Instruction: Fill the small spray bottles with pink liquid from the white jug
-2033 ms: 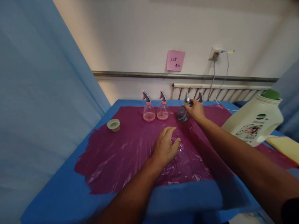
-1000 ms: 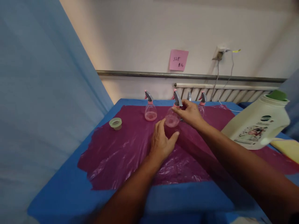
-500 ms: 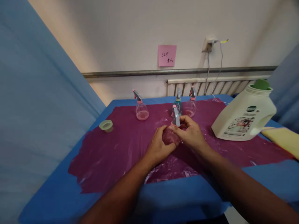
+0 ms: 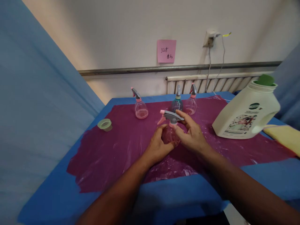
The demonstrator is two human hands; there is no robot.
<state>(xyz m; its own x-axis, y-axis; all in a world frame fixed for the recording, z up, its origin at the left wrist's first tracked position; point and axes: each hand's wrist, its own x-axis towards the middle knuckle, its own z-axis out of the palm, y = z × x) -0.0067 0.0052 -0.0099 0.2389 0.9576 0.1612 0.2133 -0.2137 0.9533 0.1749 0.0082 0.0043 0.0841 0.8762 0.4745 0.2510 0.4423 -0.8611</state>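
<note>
A clear pink spray bottle [image 4: 169, 135] stands on the purple plastic sheet [image 4: 112, 156] between my hands. Its grey sprayer head has a pink nozzle and trigger pointing left. My left hand [image 4: 158, 145] wraps round the left side of the bottle's body. At the pink collar, my right hand [image 4: 191, 132] has its thumb and fingers closed round the neck, under the back of the head. Just behind are a teal spray bottle [image 4: 177, 104] and another pink spray bottle [image 4: 191, 104]. Further left stands a third pink spray bottle [image 4: 141, 109] with pink liquid at its bottom.
A large cream jug [image 4: 243, 115] with a green cap [image 4: 266, 79] stands at the right, beside a yellow cloth [image 4: 282, 137]. On the left sits a small pale green cup [image 4: 104, 124]. A blue curtain [image 4: 47, 93] hangs at the left; a pipe [image 4: 131, 71] runs along the wall.
The sprayer head on the held bottle has turned, so its nozzle now points left instead of away from me. My right hand's fingers have shifted around the neck.
</note>
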